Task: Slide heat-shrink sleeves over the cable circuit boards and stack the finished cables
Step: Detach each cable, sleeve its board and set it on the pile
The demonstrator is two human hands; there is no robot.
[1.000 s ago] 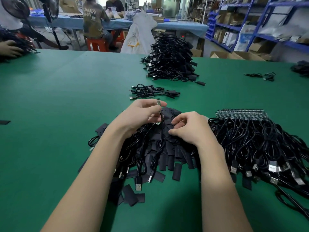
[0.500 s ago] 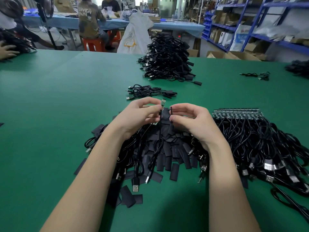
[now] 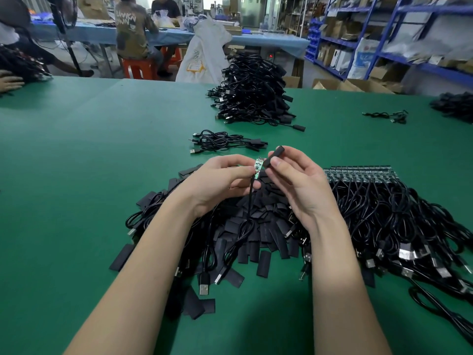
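Green felt covered the counter [image 3: 76,175], and above the heap of loose sleeves [image 3: 256,226] the two hands met. The left hand [image 3: 217,180] pinched the board [image 3: 258,163] at its lower end, where the cable [image 3: 249,201] joined it, so that the free tip stood upright and bare. From there the cable hung down into the heap. The right hand [image 3: 299,183] held one sleeve [image 3: 274,156] between thumb and forefinger, tilted, its lower mouth just beside the board's tip but not yet over it. Both sets of fingers were thus closed narrowly on their parts. Holding the board low, I judged, left its whole length free for the sleeve to travel, and gripping the sleeve near its lower end kept the mouth steady for aiming.

Beyond the heap lay a small bundle of cables [image 3: 225,143], apparently sleeved, and further beyond it the tall stack [image 3: 250,93]. Right of the heap the bare boards [image 3: 358,172] waited in a row, their cables trailing toward the near counter edge. Left of the heap the felt ran open, and a bare strip lay between the heap and the small bundle, so a done cable could probably be carried forward without snagging. The likeliest catch was the hanging cable dragging loose sleeves along.
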